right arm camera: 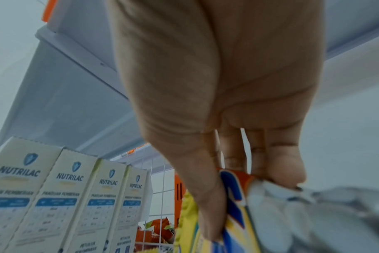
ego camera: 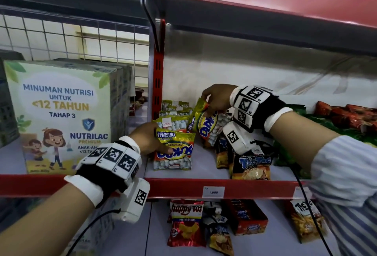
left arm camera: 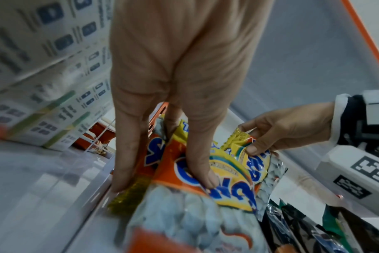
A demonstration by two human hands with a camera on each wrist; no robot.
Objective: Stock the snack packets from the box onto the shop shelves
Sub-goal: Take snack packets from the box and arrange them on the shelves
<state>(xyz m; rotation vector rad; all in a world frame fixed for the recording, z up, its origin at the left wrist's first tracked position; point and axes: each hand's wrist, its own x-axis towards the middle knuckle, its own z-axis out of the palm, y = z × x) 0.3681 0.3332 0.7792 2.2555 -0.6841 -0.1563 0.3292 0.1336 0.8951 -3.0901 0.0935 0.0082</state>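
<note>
Two yellow-and-orange Sukro nut packets are in my hands over the grey shelf (ego camera: 206,171). My left hand (ego camera: 161,143) grips one Sukro packet (ego camera: 173,153) that lies at the shelf's left end. In the left wrist view its thumb (left arm camera: 206,172) presses the front of that packet (left arm camera: 184,215). Further back, my right hand (ego camera: 208,106) pinches the top of a second Sukro packet (ego camera: 206,127), held up and tilted. The right wrist view shows this packet (right arm camera: 238,205) between thumb and fingers. More Sukro packets (ego camera: 175,112) stand in a row behind.
Tic Tac packets (ego camera: 251,164) stand right of the Sukro row, under my right wrist. Nutrilac boxes (ego camera: 61,117) fill the bay to the left, past a red upright (ego camera: 158,72). Red and green packets (ego camera: 346,117) lie far right. Happy Tos packets (ego camera: 186,221) sit on the lower shelf.
</note>
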